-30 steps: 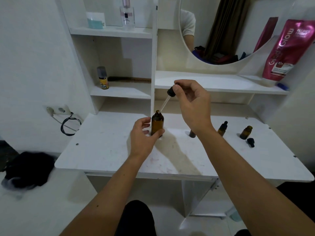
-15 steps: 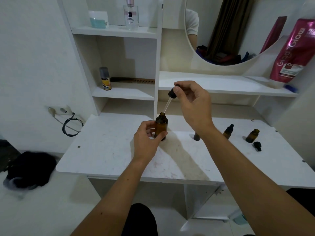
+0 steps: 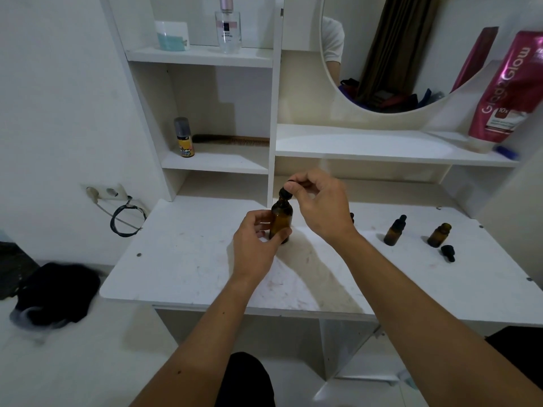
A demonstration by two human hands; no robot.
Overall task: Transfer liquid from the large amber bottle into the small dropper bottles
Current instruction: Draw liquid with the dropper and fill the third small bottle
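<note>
White desk (image 3: 188, 268), left hand (image 3: 255, 248) gripping amber bottle (image 3: 281, 221), right hand (image 3: 320, 204) pinching dropper (image 3: 285, 193)

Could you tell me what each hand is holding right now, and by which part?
The left hand holds the amber bottle around its lower body. The right hand pinches the dropper by its black bulb, at the bottle's mouth.

dim overhead light, soft shadows, warped edges
</note>
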